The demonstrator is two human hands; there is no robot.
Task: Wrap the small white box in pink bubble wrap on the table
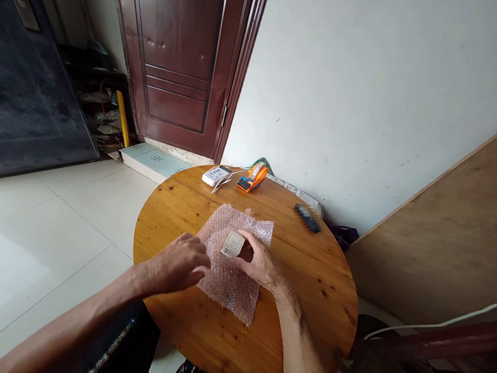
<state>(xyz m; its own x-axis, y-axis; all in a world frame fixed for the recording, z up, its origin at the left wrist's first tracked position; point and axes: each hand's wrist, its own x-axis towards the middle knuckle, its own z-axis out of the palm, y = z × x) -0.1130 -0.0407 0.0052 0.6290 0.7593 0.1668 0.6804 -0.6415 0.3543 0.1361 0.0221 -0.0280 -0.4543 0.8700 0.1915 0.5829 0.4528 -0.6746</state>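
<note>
A small pale box (232, 243) with printed text and a barcode-like patch is held above a sheet of bubble wrap (233, 289). My right hand (263, 263) grips its right side between thumb and fingers. My left hand (181, 263) hovers over the left edge of the sheet, to the left of the box and apart from it. Its fingers are loosely bent, with the thumb separated from them, and I see nothing in it. The bubble wrap lies spread on the round wooden table (307, 308), partly covered by both hands.
Toward the table's far edge stand an orange tape dispenser (252, 178) and a white device (216, 176) with a white cable. A dark, partly blurred-out object (306, 218) lies at the right. Beyond are a white wall (361, 92) and a brown door (177, 58).
</note>
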